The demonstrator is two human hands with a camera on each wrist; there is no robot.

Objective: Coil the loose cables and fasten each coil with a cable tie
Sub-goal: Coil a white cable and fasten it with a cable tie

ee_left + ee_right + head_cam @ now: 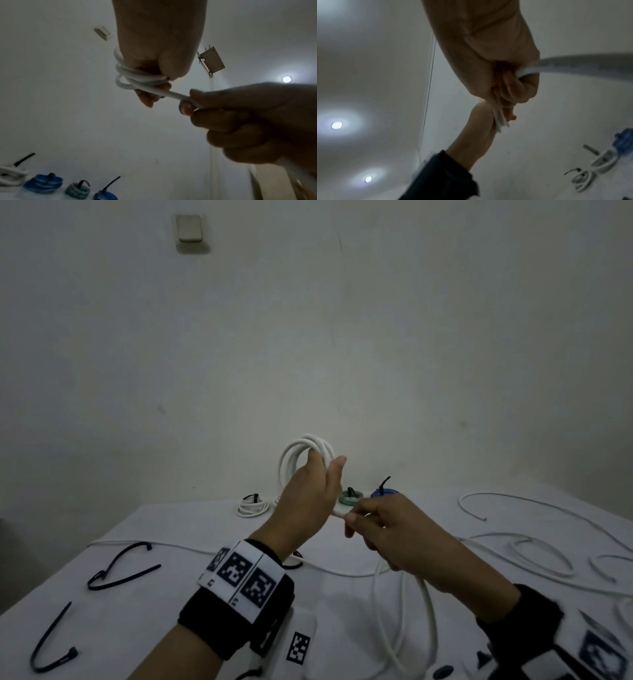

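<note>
Near left, on the white table [171, 594]: two loose black ties, one [48, 642] at the near edge, one [118, 565] farther in. Neither is fastened.

Far edge, left of centre: small white coil [252, 506] already tied with a black tie.

Centre, raised above the table: left hand [308, 501] holds the white coil [306, 455] upright. Fingers and thumb are curled round the lower part of the loops; left wrist view shows several turns bunched in the grip.

Just right of it, close together: right hand [400, 537] pinches the cable [430, 607] between thumb and fingertips, other fingers curled. The cable runs from the coil through this pinch, then hangs down to the near table.

Behind the hands, far edge: green coil [350, 498] and blue coil [384, 493], each tied in black, side by side.

Right: loose white cables [534, 556] lie in open curves on the table, uncoiled.

Wall [342, 337], far upper left: a switch [189, 229].
</note>
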